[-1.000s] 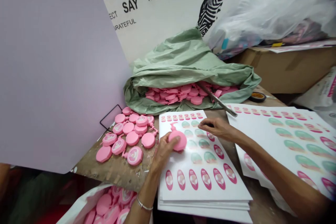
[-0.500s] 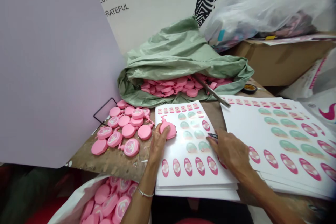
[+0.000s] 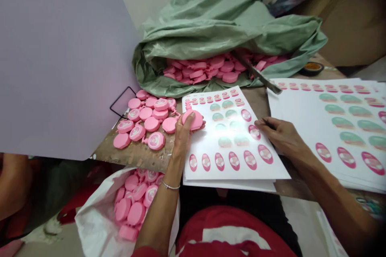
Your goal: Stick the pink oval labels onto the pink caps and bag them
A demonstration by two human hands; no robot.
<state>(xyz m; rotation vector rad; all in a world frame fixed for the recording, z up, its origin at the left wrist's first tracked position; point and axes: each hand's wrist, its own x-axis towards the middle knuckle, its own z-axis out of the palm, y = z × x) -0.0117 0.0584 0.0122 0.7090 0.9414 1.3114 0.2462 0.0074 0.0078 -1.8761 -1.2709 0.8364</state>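
Note:
My left hand (image 3: 184, 128) is closed round a round pink plastic case (image 3: 193, 119) with a small looped stem, above the left part of a sticker sheet (image 3: 208, 168). That sheet tops a stack and bears green dome-shaped stickers and pink oval ones. At the sheet's right edge, my right hand (image 3: 279, 132) is pinched by a pink oval sticker (image 3: 254, 131). A thin dark pen-like tool (image 3: 269, 123) shows in part between its fingers; most of it is hidden.
Pink cases (image 3: 151, 123) lie on the table at left, some with round stickers. More fill a green bag (image 3: 211, 38) behind and a white bag (image 3: 90, 217) below. A metal strip (image 3: 259, 74), tape roll (image 3: 312, 68), second sheet stack (image 3: 301, 120) and grey panel (image 3: 60, 60) stand around.
The view has tilted down. My right hand came back from the upper stickers to the sheet's right edge; the dark tool showed more clearly half a second ago. My left hand keeps the pink case.

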